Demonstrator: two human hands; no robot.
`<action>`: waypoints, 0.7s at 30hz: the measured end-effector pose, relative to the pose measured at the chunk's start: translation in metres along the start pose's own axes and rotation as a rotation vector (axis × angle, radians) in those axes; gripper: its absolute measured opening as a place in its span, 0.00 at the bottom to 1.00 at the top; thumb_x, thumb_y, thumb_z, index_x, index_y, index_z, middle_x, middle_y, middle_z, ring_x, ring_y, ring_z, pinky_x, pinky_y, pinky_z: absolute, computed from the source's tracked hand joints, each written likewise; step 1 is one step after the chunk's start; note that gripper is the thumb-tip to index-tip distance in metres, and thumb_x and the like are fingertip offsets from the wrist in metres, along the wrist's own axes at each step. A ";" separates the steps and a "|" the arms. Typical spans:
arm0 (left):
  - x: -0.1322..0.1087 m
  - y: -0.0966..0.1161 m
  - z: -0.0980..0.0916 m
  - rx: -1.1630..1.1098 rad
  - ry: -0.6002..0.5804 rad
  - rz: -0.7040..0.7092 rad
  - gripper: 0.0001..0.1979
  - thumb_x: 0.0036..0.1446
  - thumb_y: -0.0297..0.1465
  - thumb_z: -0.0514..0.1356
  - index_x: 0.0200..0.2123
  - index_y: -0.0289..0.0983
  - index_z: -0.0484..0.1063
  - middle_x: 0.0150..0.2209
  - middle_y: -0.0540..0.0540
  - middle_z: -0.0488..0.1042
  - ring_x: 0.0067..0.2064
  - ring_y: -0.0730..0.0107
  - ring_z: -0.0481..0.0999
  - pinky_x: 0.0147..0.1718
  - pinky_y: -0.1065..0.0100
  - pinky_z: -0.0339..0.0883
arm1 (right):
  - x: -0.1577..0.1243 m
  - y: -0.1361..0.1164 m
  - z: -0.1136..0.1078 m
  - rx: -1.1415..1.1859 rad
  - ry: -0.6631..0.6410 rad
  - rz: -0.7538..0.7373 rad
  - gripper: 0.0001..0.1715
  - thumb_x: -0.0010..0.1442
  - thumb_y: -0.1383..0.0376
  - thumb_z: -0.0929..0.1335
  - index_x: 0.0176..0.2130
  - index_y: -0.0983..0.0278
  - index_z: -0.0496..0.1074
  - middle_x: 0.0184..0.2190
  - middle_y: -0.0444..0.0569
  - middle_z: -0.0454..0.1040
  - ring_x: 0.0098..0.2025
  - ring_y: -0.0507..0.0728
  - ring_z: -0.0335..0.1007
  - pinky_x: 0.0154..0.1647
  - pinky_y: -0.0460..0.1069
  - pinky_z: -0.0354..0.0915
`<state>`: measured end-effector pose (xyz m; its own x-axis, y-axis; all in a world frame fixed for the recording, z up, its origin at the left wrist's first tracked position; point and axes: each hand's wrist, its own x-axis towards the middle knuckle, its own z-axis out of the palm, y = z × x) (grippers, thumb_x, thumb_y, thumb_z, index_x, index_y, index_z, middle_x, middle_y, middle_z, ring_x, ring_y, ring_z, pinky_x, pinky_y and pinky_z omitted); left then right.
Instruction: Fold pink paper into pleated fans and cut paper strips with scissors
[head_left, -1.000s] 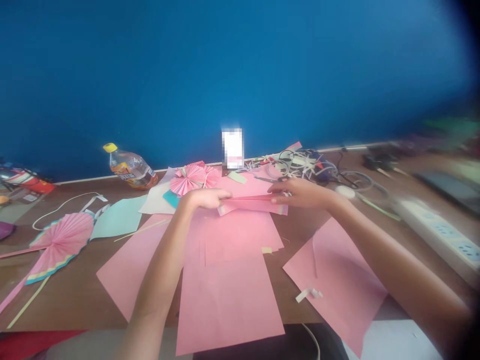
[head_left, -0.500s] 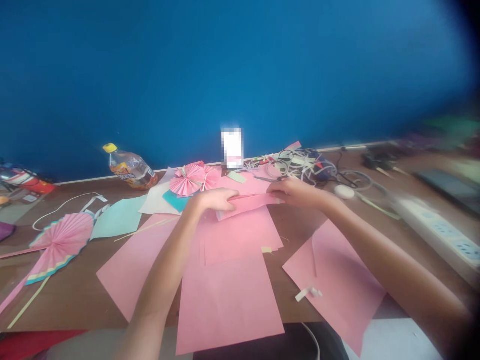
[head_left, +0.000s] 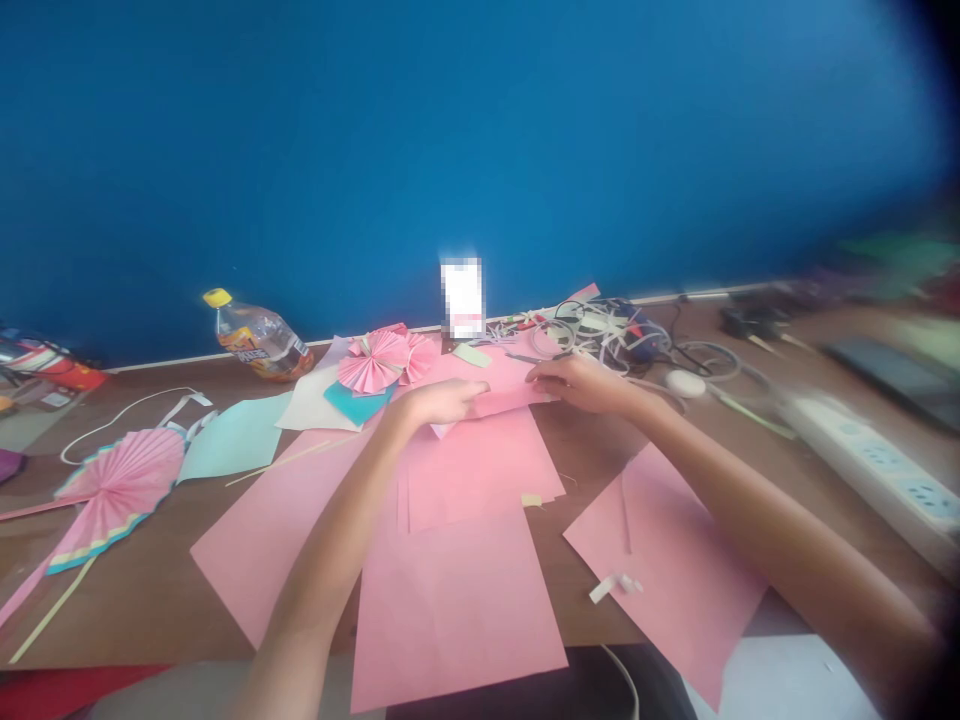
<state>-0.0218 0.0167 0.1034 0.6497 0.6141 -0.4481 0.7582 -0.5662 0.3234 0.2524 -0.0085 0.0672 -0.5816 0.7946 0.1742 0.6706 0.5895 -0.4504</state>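
Pink paper piece (head_left: 511, 400) held near one end by left hand (head_left: 447, 402), near the other by right hand (head_left: 579, 382); pink sheets (head_left: 459, 610) lie on table (head_left: 165, 600).

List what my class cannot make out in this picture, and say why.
In the head view:
Handled pink paper: parts are hidden behind the left hand and right hand.
Upright white rectangle: its face is pixelated.
Long white plastic power strip: blurred, cut off by the right edge.
Flat dark rectangular object: too blurred to identify.
Leftmost pleated pink paper fan: pink strips cut off by the left edge.
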 end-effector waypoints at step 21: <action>-0.003 -0.025 -0.003 -0.007 0.019 -0.063 0.21 0.64 0.35 0.47 0.58 0.39 0.65 0.60 0.42 0.68 0.56 0.62 0.69 0.49 0.70 0.61 | -0.004 0.014 0.002 -0.133 0.053 0.112 0.18 0.67 0.64 0.57 0.46 0.63 0.73 0.38 0.52 0.77 0.38 0.58 0.71 0.38 0.49 0.59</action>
<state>-0.0425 0.0307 0.0992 0.6013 0.6591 -0.4517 0.7982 -0.5218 0.3010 0.2629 -0.0036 0.0584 -0.4775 0.8607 0.1769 0.7866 0.5084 -0.3504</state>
